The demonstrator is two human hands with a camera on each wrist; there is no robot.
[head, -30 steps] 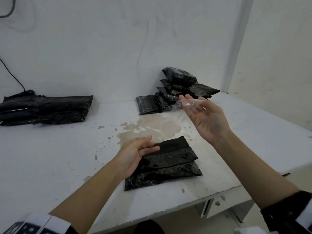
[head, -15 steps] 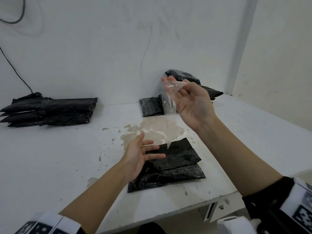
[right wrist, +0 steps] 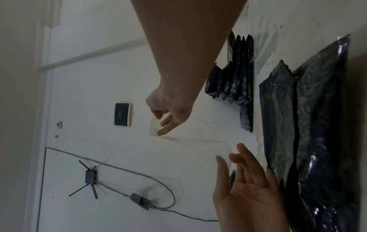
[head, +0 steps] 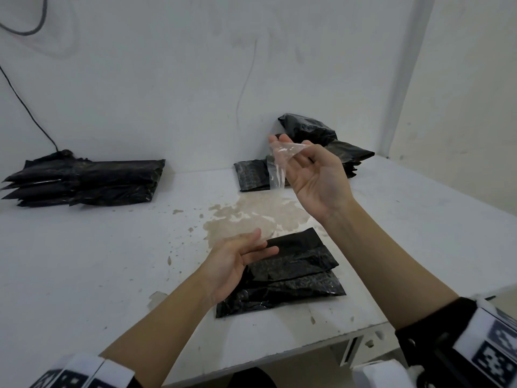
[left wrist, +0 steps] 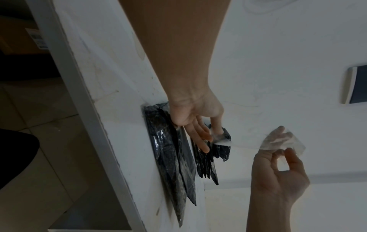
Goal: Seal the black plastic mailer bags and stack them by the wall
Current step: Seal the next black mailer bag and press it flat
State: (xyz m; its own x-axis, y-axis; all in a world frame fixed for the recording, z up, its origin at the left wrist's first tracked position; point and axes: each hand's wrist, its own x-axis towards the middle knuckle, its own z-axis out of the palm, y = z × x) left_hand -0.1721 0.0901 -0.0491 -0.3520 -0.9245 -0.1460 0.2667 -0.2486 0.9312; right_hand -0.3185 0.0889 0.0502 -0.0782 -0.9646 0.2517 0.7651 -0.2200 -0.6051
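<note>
While the right hand [head: 316,175] stays raised, pinching the clear plastic liner strip [head: 277,163], the left hand [head: 237,261], fingers relaxed, has lowered onto the black plastic mailer bag [head: 293,275] near the white table's front edge [head: 279,357].

The right hand [head: 319,180] hides part of the bag pile [head: 307,130] at one o'clock. The left stack [head: 84,182] (nine o'clock) runs off the head view's edge, and the wall plate's [right wrist: 122,114] print is too small to read.

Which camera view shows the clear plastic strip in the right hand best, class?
The head view: the clear strip hangs from the right hand, sharp against dark bags. The left wrist view shows it stretched but dim; in the right wrist view it is a faint outline on the wall.
</note>
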